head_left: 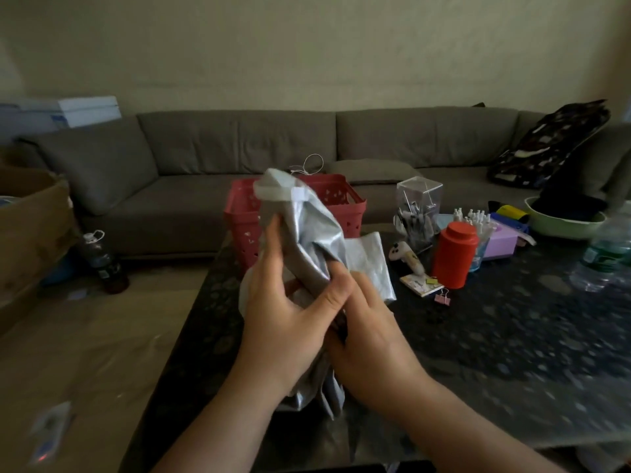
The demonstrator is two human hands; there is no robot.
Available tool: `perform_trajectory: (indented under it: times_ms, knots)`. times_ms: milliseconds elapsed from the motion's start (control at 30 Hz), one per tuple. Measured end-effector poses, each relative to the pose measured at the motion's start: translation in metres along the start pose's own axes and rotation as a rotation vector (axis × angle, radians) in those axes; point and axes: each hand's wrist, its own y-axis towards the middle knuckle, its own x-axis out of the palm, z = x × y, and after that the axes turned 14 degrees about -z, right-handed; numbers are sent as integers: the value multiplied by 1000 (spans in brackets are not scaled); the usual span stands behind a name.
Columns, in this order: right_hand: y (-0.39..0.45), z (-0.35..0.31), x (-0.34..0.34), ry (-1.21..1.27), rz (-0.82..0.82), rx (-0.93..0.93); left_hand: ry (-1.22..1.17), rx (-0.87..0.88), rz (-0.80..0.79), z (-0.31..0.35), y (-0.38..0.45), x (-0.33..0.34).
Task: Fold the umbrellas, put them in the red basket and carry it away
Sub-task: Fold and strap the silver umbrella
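With my left hand (290,302) and right hand (370,331) both gripping the crumpled silver fabric umbrella (309,230), I'd wrap its folds tight before the red plastic basket (345,199).

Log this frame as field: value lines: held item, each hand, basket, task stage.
held item: silver umbrella, canopy bunched, upright
left hand: fingers wrapped round the canopy
right hand: grips the umbrella lower down
red basket: on the dark table, behind the umbrella; contents hidden
task stage: folding; umbrella not yet in basket
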Motion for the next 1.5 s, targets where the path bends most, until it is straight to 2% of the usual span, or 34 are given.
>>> perform_trajectory:
  times_ms: [167, 300, 433, 533, 633, 700, 800, 900, 967, 1033, 1067, 1133, 1233, 1300, 1367, 1400, 1433, 1500]
  knots:
    - [-2, 4, 2, 15, -14, 14, -151, -26, 20, 5, -3, 5]
    - [1, 14, -13, 36, 10, 78, -299, -146, 67, 2, 4, -20]
    - [4, 11, -28, 333, 50, 264, -284, -402, 284, -10, 3, -27]
    - [6, 3, -32, 543, 64, 320, -373, -572, 162, -10, -3, -12]
    - [8, -13, -28, 811, 58, 316, -444, -509, 26, -2, -5, 1]
    - [7, -19, -22, 855, 23, 305, -443, -446, 92, -1, -3, 5]
    - [6, -23, -16, 669, -31, 287, -529, -346, 266, -8, 2, 1]
    - [5, -25, -14, 461, 82, 353, -555, -245, 337, -11, 6, -6]
    - [7, -28, -10, 568, 109, 451, -499, -179, 320, -10, 5, -10]
    - [8, -32, -7, 863, -34, 589, -411, -118, 267, -9, 2, -9]
    - [8, -34, -8, 977, -111, 599, -358, -88, 235, -9, -1, -7]
    - [8, -34, -12, 1051, -208, 546, -276, -27, 166, -8, -6, -3]
    - [9, -30, -22, 1043, -211, 542, -249, 23, 57, -8, -10, -5]
    - [9, -23, -29, 999, -169, 533, -235, 50, -82, -7, -10, -12]
    - [10, -18, -34, 949, -123, 521, -145, 26, -235, -8, -8, -22]
    - [10, -16, -34, 916, -105, 509, -81, -6, -255, -9, -5, -27]
    - [10, -15, -34, 867, -88, 494, -14, -33, -217, -6, -1, -32]
    - [9, -14, -34, 775, -65, 473, 171, -39, -21, -4, 9, -46]
